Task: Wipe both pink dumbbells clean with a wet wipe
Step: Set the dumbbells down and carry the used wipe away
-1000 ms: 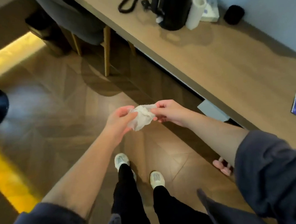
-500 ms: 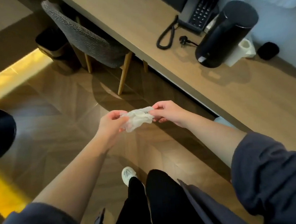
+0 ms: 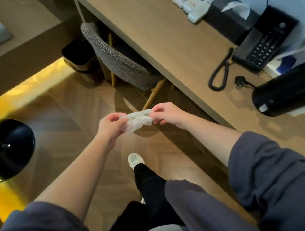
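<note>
Above the wooden floor (image 3: 66, 107), just off the front edge of the counter (image 3: 161, 42), both hands were raised in the middle of the head view with the wet wipe (image 3: 139, 120) stretched between them. The left hand (image 3: 111, 125) gripped the wipe's left end, its fingers (image 3: 118, 116) curled inward over the material and its thumb tucked against them. The right hand (image 3: 166, 113) pinched the opposite end, its fingers (image 3: 157, 107) bent and closed tightly onto the upper right corner. Neither hand touched the other; only the wipe joined them.

The wipe looked white, thin and heavily crumpled (more a bunched wad than a flat sheet), with creases running across it and a loose fold hanging below the left hand's knuckles. Whether it was damp or soiled could not be told.

Both forearms were bare, with dark grey sleeves pushed up toward the elbows. Below the hands a pale shoe (image 3: 135, 160) and a black trouser leg stood on the floor. On the counter lay a black telephone (image 3: 262, 50) with its coiled cord, a black cylinder (image 3: 284, 95), a dark tissue box (image 3: 228, 18) and white remote controls (image 3: 194, 6). A grey woven chair (image 3: 119, 63) was pushed under the counter, with a black waste bin (image 3: 78, 53) just beside it.
</note>
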`<state>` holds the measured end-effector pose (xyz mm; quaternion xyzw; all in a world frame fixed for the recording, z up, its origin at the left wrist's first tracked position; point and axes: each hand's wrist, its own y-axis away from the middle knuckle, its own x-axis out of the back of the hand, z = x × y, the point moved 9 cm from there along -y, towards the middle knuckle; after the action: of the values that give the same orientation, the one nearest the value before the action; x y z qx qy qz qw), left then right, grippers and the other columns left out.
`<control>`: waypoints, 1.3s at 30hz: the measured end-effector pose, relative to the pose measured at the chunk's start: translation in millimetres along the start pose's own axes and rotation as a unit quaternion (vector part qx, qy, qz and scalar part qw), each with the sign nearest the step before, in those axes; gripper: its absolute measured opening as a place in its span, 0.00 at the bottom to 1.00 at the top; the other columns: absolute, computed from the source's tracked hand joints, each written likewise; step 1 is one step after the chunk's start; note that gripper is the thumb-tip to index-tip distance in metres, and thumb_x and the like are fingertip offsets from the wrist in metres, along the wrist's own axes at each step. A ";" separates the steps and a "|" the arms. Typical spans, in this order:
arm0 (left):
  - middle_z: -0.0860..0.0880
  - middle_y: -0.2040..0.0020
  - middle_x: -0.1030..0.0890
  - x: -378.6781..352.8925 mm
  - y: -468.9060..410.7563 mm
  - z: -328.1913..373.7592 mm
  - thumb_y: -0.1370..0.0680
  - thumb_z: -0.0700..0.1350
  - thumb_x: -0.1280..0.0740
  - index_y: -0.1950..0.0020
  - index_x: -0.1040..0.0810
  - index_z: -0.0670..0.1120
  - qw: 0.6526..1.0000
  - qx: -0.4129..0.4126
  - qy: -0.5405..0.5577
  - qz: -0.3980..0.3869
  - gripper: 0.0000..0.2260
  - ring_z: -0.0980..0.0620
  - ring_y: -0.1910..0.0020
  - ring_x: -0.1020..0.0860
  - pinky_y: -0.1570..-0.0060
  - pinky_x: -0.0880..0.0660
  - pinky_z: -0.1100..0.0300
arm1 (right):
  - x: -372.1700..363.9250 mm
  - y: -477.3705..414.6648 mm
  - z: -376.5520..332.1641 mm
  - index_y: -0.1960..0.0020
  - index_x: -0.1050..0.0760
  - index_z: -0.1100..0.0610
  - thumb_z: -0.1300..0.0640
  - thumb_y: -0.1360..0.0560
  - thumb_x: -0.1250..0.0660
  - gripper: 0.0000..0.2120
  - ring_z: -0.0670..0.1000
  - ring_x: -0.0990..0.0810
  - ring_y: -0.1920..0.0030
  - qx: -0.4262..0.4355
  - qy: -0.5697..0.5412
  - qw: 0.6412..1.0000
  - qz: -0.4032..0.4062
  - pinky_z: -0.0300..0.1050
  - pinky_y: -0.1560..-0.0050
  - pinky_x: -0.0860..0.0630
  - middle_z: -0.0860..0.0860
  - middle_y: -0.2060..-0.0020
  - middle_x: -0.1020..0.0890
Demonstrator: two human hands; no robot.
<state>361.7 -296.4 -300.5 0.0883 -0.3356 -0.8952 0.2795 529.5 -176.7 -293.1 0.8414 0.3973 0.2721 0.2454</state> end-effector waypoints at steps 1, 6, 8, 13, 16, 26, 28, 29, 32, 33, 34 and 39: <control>0.47 0.61 0.21 7.9 -12.4 8.7 0.25 0.33 0.31 0.57 0.21 0.44 1.000 0.004 0.001 0.005 0.06 0.53 0.67 0.22 0.64 0.24 0.60 | -1.1 -14.9 -11.7 0.49 0.21 0.52 0.53 0.23 0.31 0.05 0.45 0.18 0.55 -0.001 0.004 1.000 -0.004 0.39 0.56 0.23 0.51 0.53 0.16; 0.43 0.56 0.20 47.8 -63.9 49.6 0.24 0.34 0.31 0.54 0.21 0.42 1.000 0.014 0.009 0.025 0.04 0.48 0.60 0.20 0.59 0.22 0.56 | -7.9 -78.4 -69.3 0.50 0.22 0.51 0.53 0.23 0.31 0.03 0.49 0.17 0.52 -0.008 0.026 0.999 -0.022 0.41 0.53 0.22 0.52 0.54 0.16; 0.44 0.56 0.20 63.1 -83.3 62.8 0.24 0.34 0.31 0.54 0.20 0.42 0.999 0.023 0.020 0.032 0.04 0.49 0.59 0.21 0.59 0.22 0.57 | -8.5 -101.3 -91.4 0.49 0.21 0.52 0.53 0.23 0.31 0.04 0.50 0.17 0.51 -0.007 0.018 1.000 -0.016 0.40 0.54 0.22 0.52 0.53 0.16; 0.43 0.55 0.20 110.7 -148.5 97.9 0.24 0.35 0.30 0.53 0.19 0.44 0.999 0.030 0.022 0.033 0.05 0.48 0.57 0.20 0.57 0.21 0.55 | -26.4 -162.8 -137.9 0.47 0.22 0.53 0.53 0.23 0.31 0.07 0.48 0.17 0.51 -0.017 -0.009 1.000 -0.003 0.41 0.49 0.21 0.50 0.52 0.17; 0.45 0.58 0.20 138.9 -193.5 126.6 0.24 0.34 0.31 0.53 0.19 0.43 0.999 0.031 0.027 0.024 0.05 0.51 0.61 0.21 0.58 0.21 0.57 | -37.5 -203.7 -165.9 0.46 0.22 0.54 0.54 0.23 0.31 0.07 0.48 0.17 0.52 -0.026 -0.028 0.999 0.010 0.44 0.47 0.21 0.51 0.53 0.16; 0.41 0.52 0.19 228.8 -324.6 226.6 0.24 0.39 0.29 0.53 0.20 0.45 0.997 0.037 -0.072 0.004 0.02 0.46 0.55 0.20 0.63 0.22 0.60 | -64.9 -316.9 -261.2 0.46 0.22 0.61 0.62 0.24 0.30 0.08 0.47 0.17 0.64 -0.075 -0.156 0.981 0.091 0.38 0.62 0.20 0.59 0.57 0.15; 0.41 0.52 0.19 239.9 -347.1 243.0 0.24 0.40 0.29 0.53 0.20 0.44 0.995 0.039 -0.086 0.008 0.01 0.47 0.56 0.21 0.68 0.24 0.62 | -67.8 -340.6 -272.2 0.47 0.23 0.63 0.64 0.24 0.31 0.07 0.46 0.18 0.67 -0.078 -0.182 0.974 0.106 0.39 0.64 0.21 0.61 0.60 0.16; 0.42 0.52 0.19 244.7 -359.3 251.3 0.24 0.41 0.29 0.53 0.19 0.45 0.995 0.038 -0.096 0.008 0.01 0.46 0.56 0.21 0.68 0.24 0.62 | -69.8 -353.4 -277.3 0.47 0.23 0.63 0.64 0.24 0.31 0.06 0.46 0.18 0.68 -0.081 -0.192 0.972 0.109 0.39 0.64 0.21 0.60 0.60 0.16; 0.42 0.54 0.20 257.7 -401.4 275.5 0.23 0.41 0.30 0.54 0.19 0.47 0.990 0.038 -0.132 0.011 0.01 0.48 0.61 0.22 0.66 0.23 0.60 | -77.4 -396.1 -292.9 0.49 0.22 0.62 0.65 0.24 0.32 0.05 0.48 0.18 0.65 -0.091 -0.200 0.970 0.108 0.39 0.62 0.21 0.58 0.60 0.16; 0.42 0.55 0.20 262.2 -418.2 282.7 0.24 0.40 0.30 0.55 0.19 0.47 0.989 0.041 -0.139 0.014 0.02 0.48 0.62 0.22 0.68 0.23 0.61 | -79.2 -412.8 -297.8 0.50 0.22 0.62 0.65 0.25 0.32 0.04 0.49 0.18 0.64 -0.092 -0.202 0.969 0.111 0.40 0.60 0.21 0.59 0.60 0.16; 0.43 0.56 0.20 267.1 -436.2 288.2 0.24 0.39 0.31 0.56 0.20 0.47 0.988 0.045 -0.148 0.017 0.03 0.48 0.62 0.22 0.69 0.24 0.62 | -81.1 -431.0 -302.3 0.51 0.22 0.61 0.65 0.25 0.32 0.04 0.50 0.18 0.64 -0.093 -0.207 0.967 0.115 0.42 0.59 0.20 0.60 0.59 0.16; 0.44 0.57 0.19 290.8 -526.3 310.2 0.23 0.38 0.33 0.56 0.19 0.47 0.979 0.060 -0.191 0.035 0.06 0.49 0.63 0.22 0.69 0.25 0.61 | -84.3 -525.7 -317.7 0.53 0.23 0.58 0.65 0.24 0.34 0.04 0.53 0.18 0.59 -0.113 -0.221 0.960 0.131 0.50 0.50 0.18 0.60 0.57 0.16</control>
<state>-218.5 37.4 -398.7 -0.0800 -0.4389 -0.8633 0.2359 -4.4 114.7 -413.6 0.8920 0.1856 0.1522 0.3831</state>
